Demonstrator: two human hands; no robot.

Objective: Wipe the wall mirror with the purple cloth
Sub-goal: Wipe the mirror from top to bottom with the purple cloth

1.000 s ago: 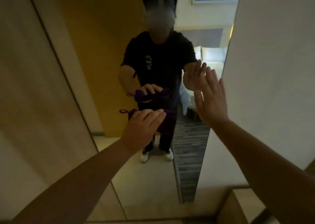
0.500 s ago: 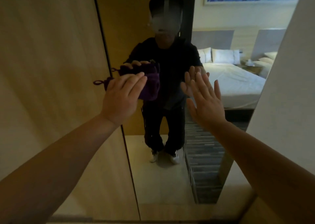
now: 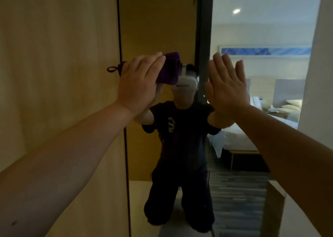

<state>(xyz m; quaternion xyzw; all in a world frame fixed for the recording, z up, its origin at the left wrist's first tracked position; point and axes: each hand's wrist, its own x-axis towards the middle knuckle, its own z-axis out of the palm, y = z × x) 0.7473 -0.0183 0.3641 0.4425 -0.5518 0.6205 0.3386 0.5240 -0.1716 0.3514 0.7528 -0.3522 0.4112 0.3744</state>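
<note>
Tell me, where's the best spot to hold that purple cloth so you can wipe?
Probably its folded middle, from the back, palm flat. The left hand presses the cloth to the mirror that way, so the bunched wad likely stays spread. The thin loop at its left end would just dangle.

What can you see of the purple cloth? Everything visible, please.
The purple cloth is a dark purple, soft, plush-looking fabric, bunched into a thick wad. A thin purple cord loop sticks out on its left. The left hand covers most of it, palm flat over it and fingers extended, pressing it against the wall mirror near the mirror's left edge, at head height of the reflection. Only its right part and the loop show. The right hand is apart from it.
</note>
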